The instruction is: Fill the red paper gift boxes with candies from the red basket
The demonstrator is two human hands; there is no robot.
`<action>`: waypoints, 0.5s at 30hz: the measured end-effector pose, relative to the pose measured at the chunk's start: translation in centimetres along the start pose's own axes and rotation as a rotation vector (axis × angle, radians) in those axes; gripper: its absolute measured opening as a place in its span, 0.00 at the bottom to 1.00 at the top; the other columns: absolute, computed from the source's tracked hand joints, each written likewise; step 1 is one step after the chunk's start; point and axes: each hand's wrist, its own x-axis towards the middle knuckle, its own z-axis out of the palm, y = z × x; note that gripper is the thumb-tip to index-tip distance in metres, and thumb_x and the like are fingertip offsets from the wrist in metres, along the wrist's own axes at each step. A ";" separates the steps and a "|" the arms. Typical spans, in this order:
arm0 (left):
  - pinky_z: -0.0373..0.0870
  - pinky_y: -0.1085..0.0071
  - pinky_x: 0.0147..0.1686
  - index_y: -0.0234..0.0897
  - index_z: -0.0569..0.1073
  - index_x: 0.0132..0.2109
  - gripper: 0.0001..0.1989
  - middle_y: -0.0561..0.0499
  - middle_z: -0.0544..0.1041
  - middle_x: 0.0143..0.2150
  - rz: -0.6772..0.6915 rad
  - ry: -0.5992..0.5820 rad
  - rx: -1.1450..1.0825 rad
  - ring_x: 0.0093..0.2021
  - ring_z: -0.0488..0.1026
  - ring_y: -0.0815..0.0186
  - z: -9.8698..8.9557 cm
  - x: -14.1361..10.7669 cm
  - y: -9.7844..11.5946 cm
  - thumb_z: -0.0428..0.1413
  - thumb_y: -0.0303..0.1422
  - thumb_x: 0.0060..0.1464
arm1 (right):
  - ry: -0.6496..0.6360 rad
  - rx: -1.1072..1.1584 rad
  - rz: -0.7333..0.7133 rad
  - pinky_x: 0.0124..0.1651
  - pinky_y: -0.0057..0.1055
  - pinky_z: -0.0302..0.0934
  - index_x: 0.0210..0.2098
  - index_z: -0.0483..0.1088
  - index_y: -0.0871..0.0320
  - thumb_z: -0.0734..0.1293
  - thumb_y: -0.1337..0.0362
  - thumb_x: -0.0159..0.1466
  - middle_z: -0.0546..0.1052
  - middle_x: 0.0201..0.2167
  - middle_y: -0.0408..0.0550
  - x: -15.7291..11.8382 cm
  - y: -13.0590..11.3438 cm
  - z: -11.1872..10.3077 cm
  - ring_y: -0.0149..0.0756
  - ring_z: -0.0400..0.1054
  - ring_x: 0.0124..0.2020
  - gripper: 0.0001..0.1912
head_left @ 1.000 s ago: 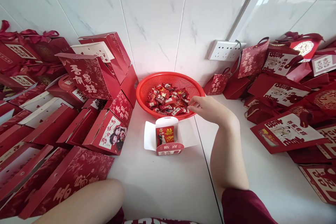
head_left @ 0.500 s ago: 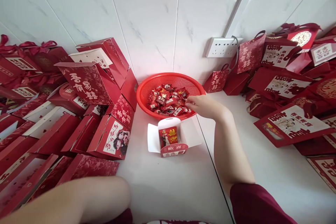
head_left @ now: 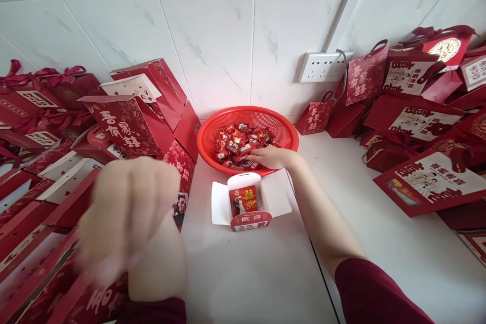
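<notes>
My right hand (head_left: 271,157) lies over the near right part of a red plastic basket (head_left: 288,128), fingers stretched out flat on the wrapped candies (head_left: 237,144). Just in front of the basket stands a small open box (head_left: 250,219), its white flaps spread to the sides and back. Inside it sits a red packet (head_left: 244,199) with gold print and a couple pictured on it. My left hand (head_left: 131,207) is raised close to the camera, above the red boxes on the left. Its fingers bend downward and are smeared by motion, so what they hold, if anything, cannot be made out.
Rows of red gift boxes (head_left: 72,192) fill the left side, a tall one (head_left: 125,124) leaning up. More red bags and boxes (head_left: 429,177) are heaped on the right. A power strip (head_left: 322,67) is fixed to the tiled wall (head_left: 212,35). A dark seam crosses the white table (head_left: 228,273).
My left hand has come up into view at the left. My right hand has moved left and further over the candies, its fingers now flatter. The open box stays in place.
</notes>
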 end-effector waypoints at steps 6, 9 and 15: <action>0.72 0.74 0.28 0.39 0.80 0.37 0.12 0.49 0.81 0.30 -0.277 -0.069 0.316 0.29 0.77 0.66 2.6 4.1 0.2 0.56 0.41 0.58 | -0.019 -0.004 0.053 0.46 0.38 0.64 0.40 0.78 0.52 0.61 0.60 0.68 0.80 0.43 0.51 0.4 0.2 0.4 0.48 0.73 0.45 0.13; 0.72 0.73 0.32 0.39 0.78 0.39 0.13 0.51 0.80 0.34 -0.383 0.028 0.472 0.33 0.77 0.66 3.8 5.4 -1.0 0.54 0.43 0.59 | 0.035 0.011 0.061 0.43 0.38 0.64 0.39 0.77 0.55 0.58 0.57 0.69 0.80 0.41 0.52 0.0 -0.3 -0.1 0.45 0.73 0.40 0.17; 0.72 0.69 0.39 0.41 0.75 0.46 0.18 0.50 0.79 0.42 -0.399 0.193 0.464 0.39 0.75 0.65 3.1 6.1 -2.7 0.52 0.48 0.60 | 0.344 0.169 -0.161 0.48 0.33 0.63 0.43 0.70 0.56 0.61 0.66 0.66 0.76 0.44 0.47 -3.3 -2.8 -2.3 0.37 0.70 0.44 0.08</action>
